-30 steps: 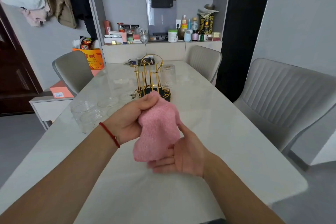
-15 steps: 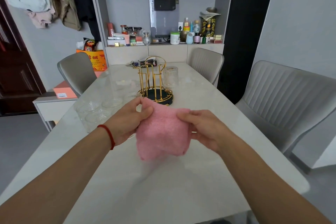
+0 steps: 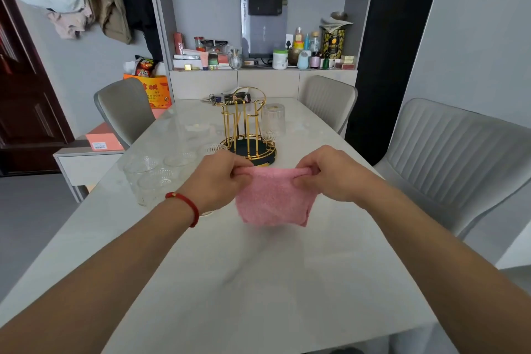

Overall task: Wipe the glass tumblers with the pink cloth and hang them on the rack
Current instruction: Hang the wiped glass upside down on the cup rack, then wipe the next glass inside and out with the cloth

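Both hands have drawn apart since a moment ago, and the cloth [image 3: 274, 198], bunched a second ago, now hangs spread between them as a flat pink sheet above the middle of the table [image 3: 258, 282]. Left hand [image 3: 218, 181] pinches the cloth's upper left corner with curled fingers and thumb; a red cord circles that wrist. Right hand [image 3: 330, 175] pinches the upper right corner the same way, fingers curled over the top edge. The cloth's lower edge hangs free, just above the tabletop; whether it touches cannot be told.

Beyond the hands, toward the far end of the table, stands the rack [image 3: 247, 129], gold wire on a dark round base. One tumbler [image 3: 273, 122] hangs upside down on its right side. More tumblers [image 3: 149, 178] stand upright in a cluster near the table's left edge, beside the left wrist, and another [image 3: 212, 149] sits just left of the rack's base.

Grey chairs [image 3: 459, 158] stand along the right and left edges and at the far end. A cluttered shelf [image 3: 258, 66] fills the wall behind.
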Demonstrator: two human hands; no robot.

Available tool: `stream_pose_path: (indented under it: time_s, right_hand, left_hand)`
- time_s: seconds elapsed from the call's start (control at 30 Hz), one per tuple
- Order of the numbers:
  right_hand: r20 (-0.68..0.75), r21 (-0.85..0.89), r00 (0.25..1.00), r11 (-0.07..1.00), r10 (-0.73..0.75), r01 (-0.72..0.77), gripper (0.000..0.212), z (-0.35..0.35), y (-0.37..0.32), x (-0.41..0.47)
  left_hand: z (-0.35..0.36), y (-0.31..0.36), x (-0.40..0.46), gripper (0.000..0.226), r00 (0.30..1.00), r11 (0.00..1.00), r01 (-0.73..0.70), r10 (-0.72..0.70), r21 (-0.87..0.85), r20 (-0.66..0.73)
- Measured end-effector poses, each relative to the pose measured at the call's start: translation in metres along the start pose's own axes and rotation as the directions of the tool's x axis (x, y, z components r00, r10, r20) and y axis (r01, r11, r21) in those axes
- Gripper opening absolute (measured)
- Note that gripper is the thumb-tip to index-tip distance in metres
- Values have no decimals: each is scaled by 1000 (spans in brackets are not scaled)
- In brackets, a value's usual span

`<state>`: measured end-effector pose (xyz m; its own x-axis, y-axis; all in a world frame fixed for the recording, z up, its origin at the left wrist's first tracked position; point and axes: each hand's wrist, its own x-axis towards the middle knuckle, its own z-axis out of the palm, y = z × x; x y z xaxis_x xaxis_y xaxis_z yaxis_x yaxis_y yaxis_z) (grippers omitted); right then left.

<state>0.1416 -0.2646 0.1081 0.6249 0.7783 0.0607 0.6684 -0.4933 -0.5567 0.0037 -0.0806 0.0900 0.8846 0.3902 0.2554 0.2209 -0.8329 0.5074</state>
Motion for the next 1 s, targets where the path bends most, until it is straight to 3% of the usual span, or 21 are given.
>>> stream_pose_path:
  time_s: [0.1,0.17,0.2,0.27,0.33,0.4,0.47,0.57,0.67,0.77,0.87,0.93,1.0]
  right_hand:
    - [18,19,999,999,-28,28,27,-6,5,-2]
    - [63,246,997,969,-34,17,33,-11,13,-3]
    - [94,410,995,912,-29,-13,32,-12,17,-4]
    - [123,712,992,698,-8,-82,31,-9,21,-3]
    - [124,858,991,496,50,-133,32,4,23,-2]
    - [154,907,979,375,132,-193,34,17,21,-2]
    - [191,950,967,215,171,-226,37,27,21,-5]
    - [203,978,970,-69,131,-195,69,46,28,-16]
    - [325,921,946,-226,-3,-318,100,80,31,-29]
    - [381,895,924,-245,-19,-374,76,101,31,-26]
    - [394,895,916,-257,77,-364,52,103,33,-16]
    - [364,914,919,-250,151,-321,45,100,38,-7]
    - [321,936,922,-219,217,-274,43,96,41,1]
  left_hand:
    - [-11,-5,3,27,990,996,68,-61,-58,126]
    - [-18,-6,2,31,978,950,138,-87,-280,190]
    - [-19,-3,2,31,970,872,196,-105,-448,220]
    - [-16,4,5,33,941,595,333,-163,-732,296]
    - [-6,6,4,40,887,364,461,-181,-809,425]
    - [10,4,-1,46,846,306,522,-68,-796,528]
    - [23,0,-8,43,842,259,507,55,-822,536]
    - [37,-5,-10,49,883,164,449,73,-878,464]
    - [47,-11,-9,54,892,337,432,-24,-836,451]
    - [51,-17,-13,48,905,575,417,-193,-704,379]
    - [48,-30,-26,39,920,785,372,-381,-496,89]
    - [47,-46,-37,42,872,821,390,-475,-417,-121]
    - [52,-58,-43,58,803,816,447,-547,-366,-238]
